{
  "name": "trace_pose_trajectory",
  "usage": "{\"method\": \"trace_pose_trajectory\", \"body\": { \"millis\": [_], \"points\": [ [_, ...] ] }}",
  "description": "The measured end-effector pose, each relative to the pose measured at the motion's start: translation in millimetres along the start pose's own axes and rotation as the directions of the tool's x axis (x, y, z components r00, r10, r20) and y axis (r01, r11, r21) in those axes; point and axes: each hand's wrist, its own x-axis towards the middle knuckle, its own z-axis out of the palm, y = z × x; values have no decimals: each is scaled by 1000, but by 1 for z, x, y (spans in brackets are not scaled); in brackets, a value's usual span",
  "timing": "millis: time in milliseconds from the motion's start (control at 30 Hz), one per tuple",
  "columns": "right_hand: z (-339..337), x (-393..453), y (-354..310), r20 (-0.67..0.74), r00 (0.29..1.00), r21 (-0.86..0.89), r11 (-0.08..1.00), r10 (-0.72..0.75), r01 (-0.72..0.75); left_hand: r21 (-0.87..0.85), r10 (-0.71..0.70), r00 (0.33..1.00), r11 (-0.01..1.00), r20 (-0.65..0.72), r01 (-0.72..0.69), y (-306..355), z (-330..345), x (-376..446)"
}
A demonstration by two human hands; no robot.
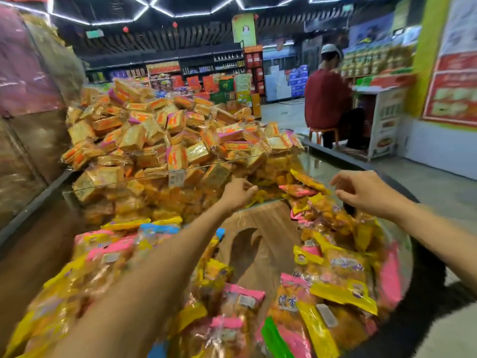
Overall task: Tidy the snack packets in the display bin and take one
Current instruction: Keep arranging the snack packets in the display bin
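A shopper is reaching into the display bin point(260, 250) — left hand point(238, 193) curling onto snack packets point(304, 188), right hand point(361, 190) loosely spread above them — tidying seemingly unfinished, none taken yet.

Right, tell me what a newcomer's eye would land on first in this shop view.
First, the heaped mound of orange packets piled high behind the clear divider, upper left of centre. Next, both bare arms reaching forward: the left hand at the divider's edge, the right hand hovering over the yellow and pink packets on the right. Between the near piles, a bare patch of wooden bin floor shows.
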Motion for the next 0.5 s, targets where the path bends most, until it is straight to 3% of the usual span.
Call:
{"method": "trace_pose_trajectory", "body": {
  "millis": [167, 267, 500],
  "points": [
    [1, 8, 11, 4, 999, -28, 999, 32, -32, -355, 11, 982, 933, 189, 58, 41, 94, 17],
    [1, 8, 13, 3, 999, -22, 999, 43, -42, -427, 50, 965, 902, 258, 68, 63, 127, 21],
    [4, 9, 16, 12, 998, -4, 998, 55, -55, -494, -78, 985, 857, 155, 146, 65, 173, 52]
  ]
}}
